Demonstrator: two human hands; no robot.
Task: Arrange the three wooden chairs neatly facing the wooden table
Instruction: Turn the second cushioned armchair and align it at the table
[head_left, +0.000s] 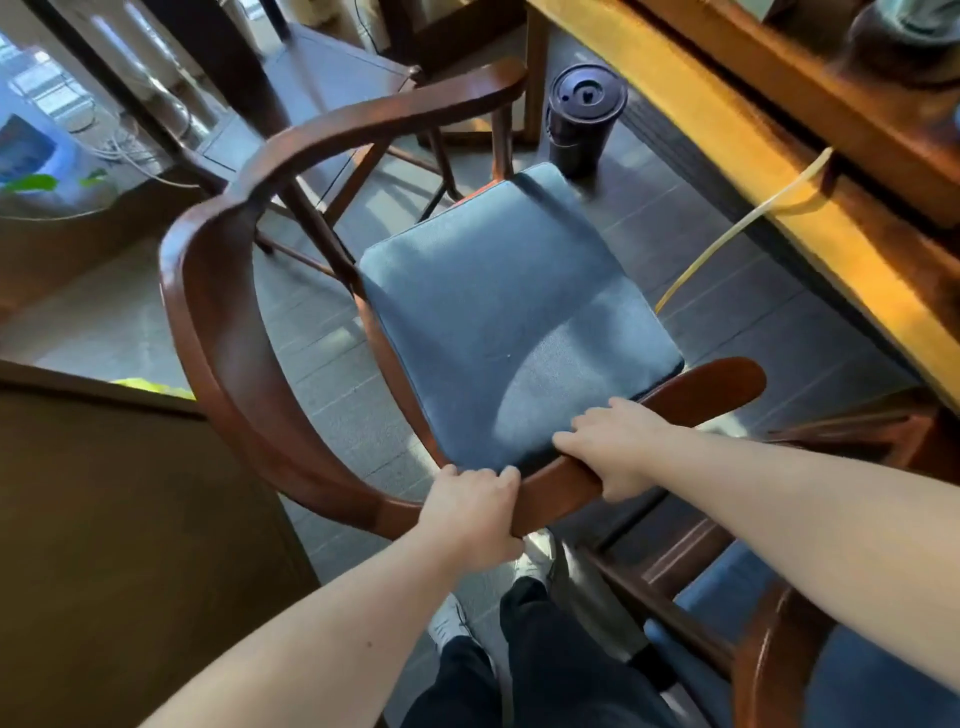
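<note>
Hands (470, 512) (615, 447) clasp chair rail (218, 332) beside table edge (727, 140).

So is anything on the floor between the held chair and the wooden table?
Yes: a black lidded cylindrical bin stands on the floor beside the blue cushioned wooden chair, near the long wooden table, and a pale cable hangs there too.

The curved reddish-brown wooden chair (218, 312) is glossy and smooth; its blue seat cushion (509, 312) looks like finely grained matt leather. The yellowish wooden tabletop (727, 145) at upper right shines.
</note>
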